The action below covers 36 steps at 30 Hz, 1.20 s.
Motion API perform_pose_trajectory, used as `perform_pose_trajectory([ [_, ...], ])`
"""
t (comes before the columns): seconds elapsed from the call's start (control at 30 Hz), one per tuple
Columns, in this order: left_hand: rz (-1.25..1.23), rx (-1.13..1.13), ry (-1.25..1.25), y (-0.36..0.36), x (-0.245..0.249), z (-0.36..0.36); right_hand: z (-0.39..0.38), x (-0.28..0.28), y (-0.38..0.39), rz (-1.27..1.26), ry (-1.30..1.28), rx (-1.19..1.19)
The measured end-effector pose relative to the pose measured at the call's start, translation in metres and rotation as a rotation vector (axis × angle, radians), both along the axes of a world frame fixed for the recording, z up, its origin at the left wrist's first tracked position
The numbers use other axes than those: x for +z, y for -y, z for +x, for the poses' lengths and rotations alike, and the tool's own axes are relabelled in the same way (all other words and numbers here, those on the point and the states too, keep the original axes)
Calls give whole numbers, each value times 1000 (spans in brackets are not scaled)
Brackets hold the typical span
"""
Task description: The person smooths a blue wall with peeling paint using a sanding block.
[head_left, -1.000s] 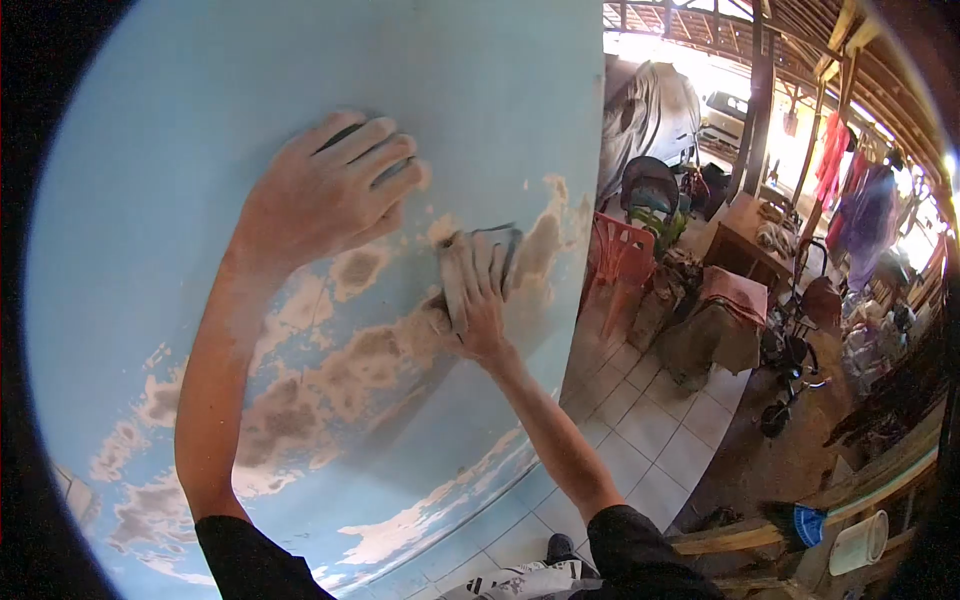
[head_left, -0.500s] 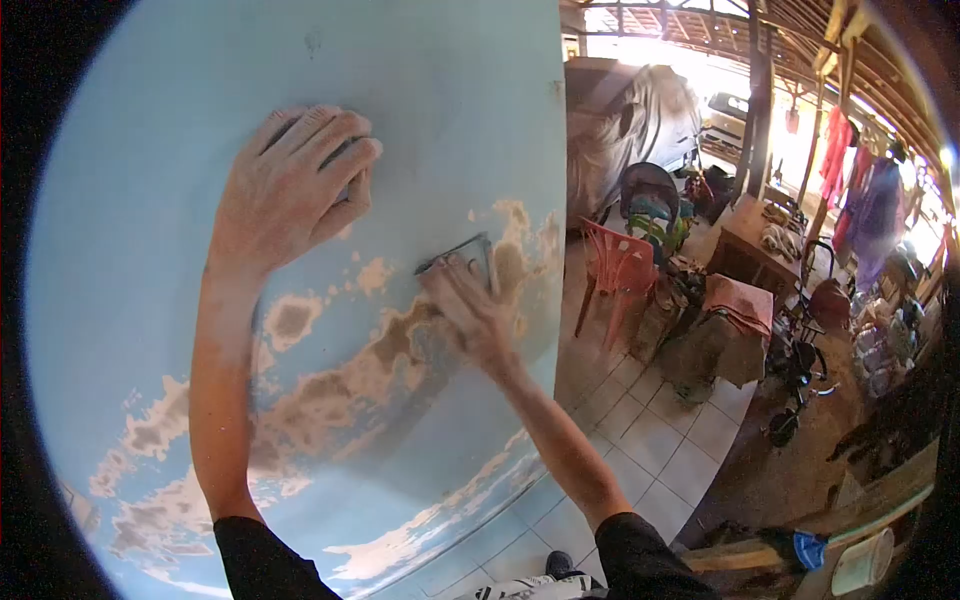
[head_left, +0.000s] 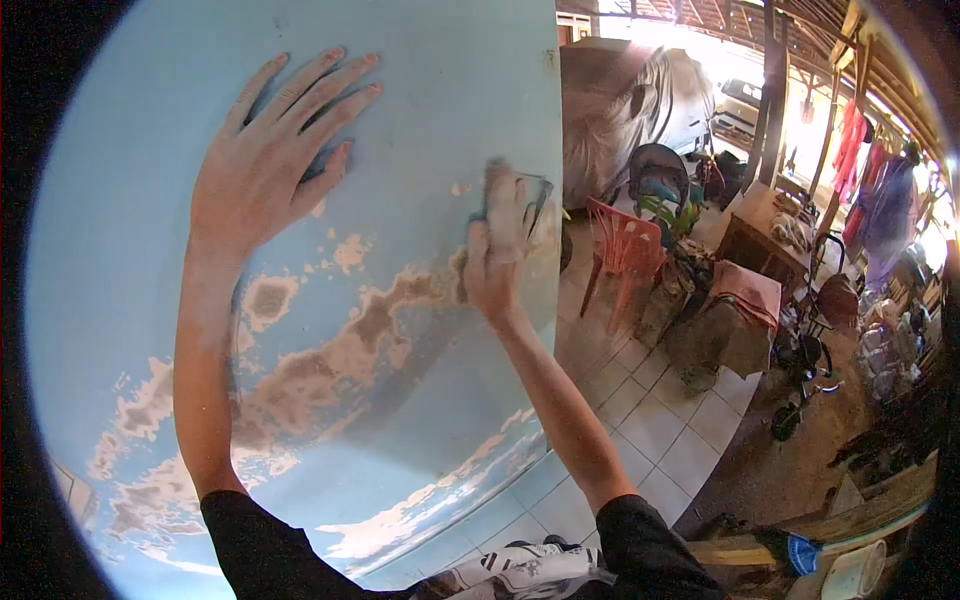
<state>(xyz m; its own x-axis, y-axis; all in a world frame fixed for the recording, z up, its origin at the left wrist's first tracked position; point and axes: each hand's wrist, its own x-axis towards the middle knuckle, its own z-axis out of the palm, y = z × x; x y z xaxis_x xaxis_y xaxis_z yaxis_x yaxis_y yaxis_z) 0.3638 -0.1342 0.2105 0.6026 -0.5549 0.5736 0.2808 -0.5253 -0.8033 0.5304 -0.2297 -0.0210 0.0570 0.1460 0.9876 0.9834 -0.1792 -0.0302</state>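
Here, the left hand (head_left: 280, 150) lies up high on a big blue panel (head_left: 420, 120), with its fingers let go and spread wide like a star. It holds nothing, and its fingertips seem to touch the blue paint. The right hand (head_left: 497, 245) is lower and over to the right, near the panel's straight edge. It is blurry, but its fingers are closed over a thin, dark pad (head_left: 541, 200). The pad is up against the panel, under the hand, and one corner pokes out past the fingers on the right. I cannot tell just how the thumb grips it, because of the blur.

Lower down, brown and pale patches (head_left: 350, 345) run across the blue, some big and some just tiny spots. Both arms come out of black sleeves (head_left: 262, 545).

Past the panel's edge, a red chair (head_left: 625, 245) stands on pale floor tiles (head_left: 655, 428). Behind it, a wrinkly grey cover (head_left: 640, 100) hangs over something big. A pink cloth (head_left: 750, 288) lies to the right of the chair, and a white tub (head_left: 854, 572) shows low down on the right
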Motion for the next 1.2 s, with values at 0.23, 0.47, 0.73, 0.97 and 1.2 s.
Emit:
perform_pose_trajectory([
  [0.23,-33,12,-19,-1,0,-2,38,-23,-10,75,-334,400],
  [0.47,-24,55,-31,0,-2,-2,12,-9,22,-167,150,47],
  [0.73,-26,2,-36,0,0,-2,6,-18,14,-76,114,-172],
  [0.97,-15,-30,-1,-1,-2,-1,2,11,37,-22,-634,418],
  [1.2,-16,-50,-7,0,0,-2,43,10,39,41,-692,368],
])
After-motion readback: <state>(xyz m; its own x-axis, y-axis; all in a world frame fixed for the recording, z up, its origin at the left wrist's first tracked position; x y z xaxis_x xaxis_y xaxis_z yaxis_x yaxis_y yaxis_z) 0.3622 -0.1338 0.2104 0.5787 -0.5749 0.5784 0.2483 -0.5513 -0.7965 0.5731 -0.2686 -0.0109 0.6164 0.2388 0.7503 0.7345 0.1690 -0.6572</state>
